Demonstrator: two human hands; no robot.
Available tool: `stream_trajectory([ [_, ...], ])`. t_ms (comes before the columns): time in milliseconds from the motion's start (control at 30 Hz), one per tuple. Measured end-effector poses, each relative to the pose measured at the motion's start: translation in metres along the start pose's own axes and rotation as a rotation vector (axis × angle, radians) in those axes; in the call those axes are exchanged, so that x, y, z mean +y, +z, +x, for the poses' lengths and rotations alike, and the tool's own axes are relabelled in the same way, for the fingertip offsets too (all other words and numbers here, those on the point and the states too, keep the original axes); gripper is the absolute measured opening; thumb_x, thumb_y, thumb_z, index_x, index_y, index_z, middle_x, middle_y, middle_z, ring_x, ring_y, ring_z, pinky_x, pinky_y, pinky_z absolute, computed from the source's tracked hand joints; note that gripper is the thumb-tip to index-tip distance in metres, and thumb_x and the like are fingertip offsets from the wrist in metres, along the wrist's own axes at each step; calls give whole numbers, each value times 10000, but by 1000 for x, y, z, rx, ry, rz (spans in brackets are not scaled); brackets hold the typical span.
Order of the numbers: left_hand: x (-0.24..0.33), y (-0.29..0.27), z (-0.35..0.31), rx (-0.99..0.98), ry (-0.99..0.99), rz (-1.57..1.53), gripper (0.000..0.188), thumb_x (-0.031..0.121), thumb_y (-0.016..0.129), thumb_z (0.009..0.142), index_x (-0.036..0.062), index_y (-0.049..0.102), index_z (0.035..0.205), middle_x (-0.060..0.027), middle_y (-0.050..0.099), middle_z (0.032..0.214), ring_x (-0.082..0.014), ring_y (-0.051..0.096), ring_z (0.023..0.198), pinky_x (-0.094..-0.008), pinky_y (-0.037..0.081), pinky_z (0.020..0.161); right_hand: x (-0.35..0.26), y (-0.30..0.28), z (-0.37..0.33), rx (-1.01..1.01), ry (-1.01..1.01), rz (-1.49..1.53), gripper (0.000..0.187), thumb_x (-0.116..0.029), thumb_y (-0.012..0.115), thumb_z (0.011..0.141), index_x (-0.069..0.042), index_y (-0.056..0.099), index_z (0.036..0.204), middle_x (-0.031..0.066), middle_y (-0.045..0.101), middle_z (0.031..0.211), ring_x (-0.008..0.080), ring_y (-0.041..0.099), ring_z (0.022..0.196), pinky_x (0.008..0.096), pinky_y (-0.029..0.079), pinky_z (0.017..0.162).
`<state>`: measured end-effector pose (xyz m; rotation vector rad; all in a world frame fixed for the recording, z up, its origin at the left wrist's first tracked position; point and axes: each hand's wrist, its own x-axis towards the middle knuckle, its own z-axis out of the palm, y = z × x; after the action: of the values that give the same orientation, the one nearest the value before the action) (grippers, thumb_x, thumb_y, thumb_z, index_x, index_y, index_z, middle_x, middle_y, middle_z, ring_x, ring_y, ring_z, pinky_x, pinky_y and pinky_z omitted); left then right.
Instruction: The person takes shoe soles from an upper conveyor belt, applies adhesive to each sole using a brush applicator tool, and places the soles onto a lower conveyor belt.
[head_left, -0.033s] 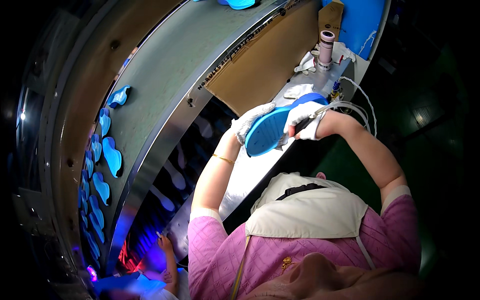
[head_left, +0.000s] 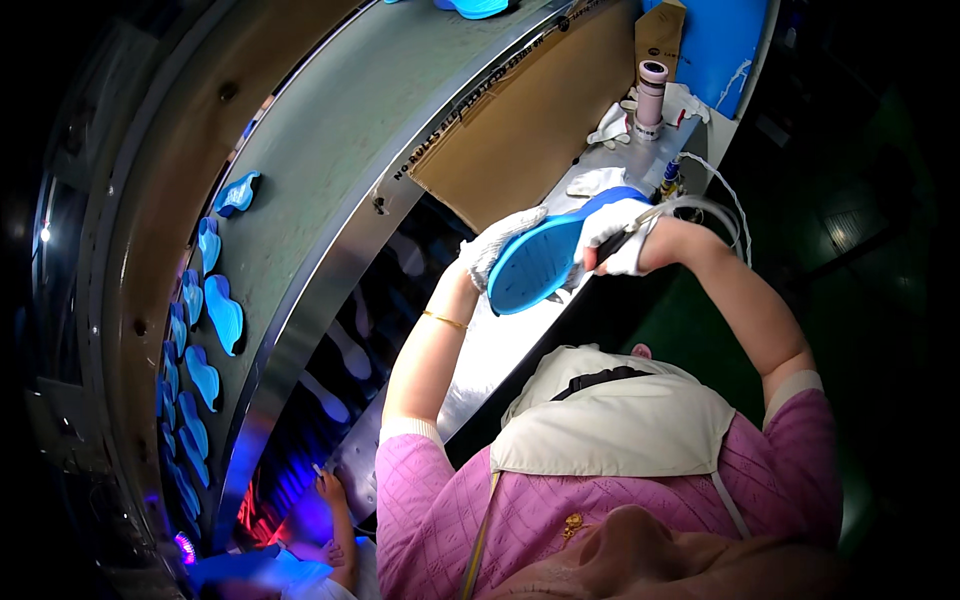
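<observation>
Since the earlier frame, the white-gloved right hand [head_left: 612, 235] has shifted a little to the right, baring more of the ribbed, light-blue face of the curved shoe sole [head_left: 535, 265], which is held up above the smooth, shiny metal table [head_left: 480, 360]. Wrapped in knitted fabric, the left hand [head_left: 503, 243] grasps the sole's rounded broad end by its edge, while the right one clasps a slim dark tool [head_left: 614, 245] near a pale, bendy hose [head_left: 712, 205]. Similar wavy blue soles [head_left: 222, 314] lie along a flat grey-green belt [head_left: 330, 150], beyond stiff brown cardboard [head_left: 535, 120].
</observation>
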<state>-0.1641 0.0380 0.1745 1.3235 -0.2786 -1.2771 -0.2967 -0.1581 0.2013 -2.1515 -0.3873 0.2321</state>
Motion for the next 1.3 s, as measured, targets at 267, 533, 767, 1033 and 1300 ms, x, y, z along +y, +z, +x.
stream_trajectory([
  [267, -29, 4, 0, -27, 215, -516, 668, 537, 451, 930, -29, 482, 1284, -237, 599, 1158, -345, 640, 963, -467, 552, 821, 6, 25, -10, 392, -89, 441, 114, 42, 673, 792, -37, 648, 871, 34, 638, 794, 98, 593, 730, 236, 486, 680],
  [533, -62, 6, 21, -89, 483, -762, 755, 593, 428, 880, 1, 437, 1348, -224, 548, 1267, -371, 584, 1080, -475, 448, 983, -21, 57, -13, 400, -194, 504, 51, -12, 683, 805, -23, 655, 845, 39, 646, 750, 113, 607, 697, 249, 494, 655],
  [767, -81, -9, 37, -36, 640, -820, 516, 469, 463, 929, 16, 560, 1157, -139, 646, 1069, -271, 633, 934, -380, 516, 873, -14, 51, 13, 811, -525, -182, 152, -34, 729, 714, -53, 642, 838, 100, 628, 814, 230, 633, 751, 320, 504, 655],
  [1033, -60, 35, 3, -54, 530, -717, 730, 576, 419, 914, -15, 428, 1343, -201, 558, 1257, -358, 571, 1105, -472, 450, 983, 19, 9, 3, 463, -113, 262, 96, -129, 711, 819, -39, 690, 844, 38, 679, 741, 104, 639, 682, 241, 510, 630],
  [1300, -61, 40, -9, -309, 363, -713, 771, 580, 419, 903, 3, 350, 1411, -240, 508, 1311, -418, 542, 1150, -576, 412, 998, 46, -39, 24, 912, -116, 364, 50, 17, 647, 841, -16, 665, 873, 26, 654, 830, 95, 625, 714, 236, 507, 657],
])
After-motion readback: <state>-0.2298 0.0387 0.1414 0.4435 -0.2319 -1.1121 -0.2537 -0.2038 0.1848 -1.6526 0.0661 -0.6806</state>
